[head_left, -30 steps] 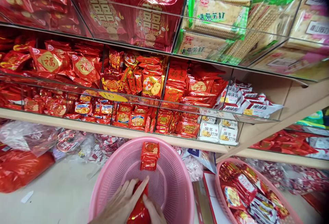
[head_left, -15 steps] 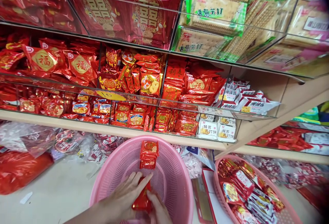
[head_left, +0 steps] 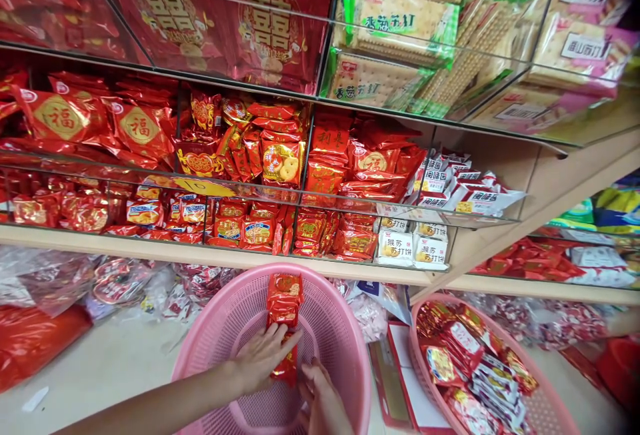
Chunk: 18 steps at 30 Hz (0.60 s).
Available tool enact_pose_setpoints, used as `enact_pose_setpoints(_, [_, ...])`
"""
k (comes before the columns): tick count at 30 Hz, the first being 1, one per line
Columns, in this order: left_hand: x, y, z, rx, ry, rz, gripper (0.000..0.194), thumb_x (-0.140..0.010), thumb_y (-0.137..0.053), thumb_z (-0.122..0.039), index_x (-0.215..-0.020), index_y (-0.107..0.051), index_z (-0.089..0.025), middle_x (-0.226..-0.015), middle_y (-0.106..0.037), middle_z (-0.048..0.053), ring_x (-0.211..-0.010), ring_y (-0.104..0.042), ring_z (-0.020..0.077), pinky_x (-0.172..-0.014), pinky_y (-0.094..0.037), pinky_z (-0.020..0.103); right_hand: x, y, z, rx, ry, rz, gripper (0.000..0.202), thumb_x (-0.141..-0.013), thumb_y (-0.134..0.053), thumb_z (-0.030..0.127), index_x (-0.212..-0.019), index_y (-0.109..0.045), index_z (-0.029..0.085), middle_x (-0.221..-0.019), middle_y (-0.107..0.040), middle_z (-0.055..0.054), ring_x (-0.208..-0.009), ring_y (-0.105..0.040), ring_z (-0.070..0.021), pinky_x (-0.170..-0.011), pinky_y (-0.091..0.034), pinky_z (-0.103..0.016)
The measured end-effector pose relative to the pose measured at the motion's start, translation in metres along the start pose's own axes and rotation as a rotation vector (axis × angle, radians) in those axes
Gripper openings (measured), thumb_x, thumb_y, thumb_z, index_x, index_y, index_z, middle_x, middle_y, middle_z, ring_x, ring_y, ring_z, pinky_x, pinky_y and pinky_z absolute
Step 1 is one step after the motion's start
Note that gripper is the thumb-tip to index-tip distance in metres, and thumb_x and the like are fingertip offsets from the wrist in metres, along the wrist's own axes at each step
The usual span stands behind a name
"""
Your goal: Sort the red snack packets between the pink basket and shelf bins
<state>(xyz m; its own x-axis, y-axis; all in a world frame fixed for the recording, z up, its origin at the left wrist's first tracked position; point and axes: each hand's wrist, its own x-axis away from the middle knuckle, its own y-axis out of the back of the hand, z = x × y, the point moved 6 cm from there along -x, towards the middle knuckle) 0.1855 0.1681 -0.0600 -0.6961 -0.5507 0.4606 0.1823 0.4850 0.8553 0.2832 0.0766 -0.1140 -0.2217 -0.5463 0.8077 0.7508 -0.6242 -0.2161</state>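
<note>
A round pink basket (head_left: 200,328) with perforated walls stands at the bottom centre. Inside it, a row of red snack packets (head_left: 285,292) runs from the far wall toward me. Across the nearer packets lies my left hand (head_left: 265,355), its fingers spread and resting on top, partly covering them. To the right of the packets my right hand (head_left: 320,392) is inside the basket, thumb and fingers apart, with nothing visible between them; its lower fingers are partly hidden.
A second pink basket (head_left: 420,355) with mixed packets sits at the right, beside a red-edged white board (head_left: 417,382). Shelves (head_left: 150,248) of red and white snack packets rise ahead. Plastic bags lie beneath them, with a red bag (head_left: 40,338) at the left.
My left hand has moved up slightly onto the packets. My right hand has come away from the near red packet and shifted right. The view has shifted a little.
</note>
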Motion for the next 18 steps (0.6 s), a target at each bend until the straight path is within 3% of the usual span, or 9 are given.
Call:
enact_pose_setpoints(6, [0.004,-0.005,-0.008,-0.078,0.029,-0.028,0.107,-0.056,-0.064,0.006,-0.147,-0.019,-0.029,-0.152,-0.027,0.015,-0.138,-0.025,0.0335,-0.108,-0.030,0.051,0.008,-0.009,0.010,-0.011,-0.039,0.104,0.050,-0.068,-0.063,0.037,-0.115,-0.050,0.028,-0.120,-0.066,-0.005,-0.122,-0.051,-0.0218,-0.070,-0.037,-0.030])
enact_pose_setpoints(10, [0.013,-0.005,-0.002,0.006,0.035,-0.079,0.101,-0.058,-0.070,-0.005,-0.145,-0.025,-0.027,-0.152,-0.028,0.014,-0.138,-0.026,0.0335,-0.109,-0.027,0.053,0.017,-0.015,0.017,-0.028,-0.052,0.116,0.047,-0.065,-0.063,0.036,-0.110,-0.052,0.028,-0.123,-0.064,-0.005,-0.121,-0.052,-0.0211,-0.070,-0.037,-0.029])
enact_pose_setpoints(15, [0.039,0.010,0.032,0.425,0.185,-0.286,0.070,-0.079,-0.051,-0.022,-0.144,-0.027,-0.013,-0.149,-0.031,0.016,-0.138,-0.028,0.0263,-0.113,-0.024,0.044,0.019,-0.015,0.019,-0.024,-0.026,0.109,0.040,-0.062,-0.064,0.037,-0.100,-0.058,0.026,-0.119,-0.067,-0.003,-0.118,-0.054,-0.0213,-0.069,-0.039,-0.028])
enact_pose_setpoints(18, [0.050,0.002,0.044,0.784,0.294,-0.231,0.064,-0.077,-0.053,-0.029,-0.138,-0.038,-0.012,-0.139,-0.045,0.015,-0.132,-0.036,0.0284,-0.109,-0.029,0.043,0.016,-0.016,0.019,0.001,-0.021,0.124,0.036,-0.065,-0.063,0.036,-0.100,-0.058,0.027,-0.118,-0.067,-0.002,-0.117,-0.054,-0.0201,-0.069,-0.040,-0.028])
